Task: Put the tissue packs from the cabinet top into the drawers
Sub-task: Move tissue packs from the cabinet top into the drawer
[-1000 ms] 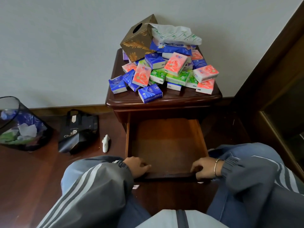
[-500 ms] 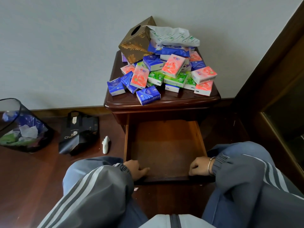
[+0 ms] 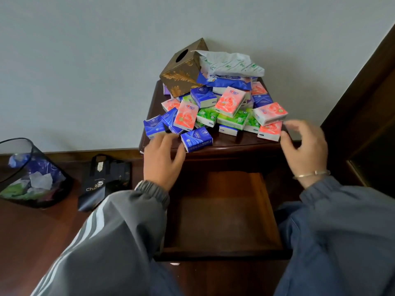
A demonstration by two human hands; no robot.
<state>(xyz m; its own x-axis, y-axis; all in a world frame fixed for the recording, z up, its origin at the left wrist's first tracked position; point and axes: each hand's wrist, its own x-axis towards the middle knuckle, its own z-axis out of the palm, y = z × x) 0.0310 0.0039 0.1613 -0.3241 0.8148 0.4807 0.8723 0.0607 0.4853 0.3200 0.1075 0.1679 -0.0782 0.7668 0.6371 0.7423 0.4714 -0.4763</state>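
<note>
A heap of small tissue packs (image 3: 226, 112) in blue, pink and green covers the top of a dark wooden cabinet (image 3: 235, 144). Below it the top drawer (image 3: 222, 210) stands pulled out, its wooden floor bare. My left hand (image 3: 162, 159) hovers at the cabinet's front left edge, fingers spread, just beside a blue pack (image 3: 196, 139). My right hand (image 3: 303, 146) is raised at the front right corner, fingers apart, close to a pink pack (image 3: 269, 130). Neither hand holds anything.
A gold tissue box (image 3: 181, 71) and larger soft tissue bags (image 3: 230, 65) sit at the back of the heap. On the floor to the left stand a mesh waste bin (image 3: 32, 176) and a black paper bag (image 3: 104, 180). A dark wooden frame (image 3: 367, 124) rises on the right.
Both hands have left the drawer's front edge and risen to the cabinet top, fingers spreading near the packs. The drawer stays pulled out.
</note>
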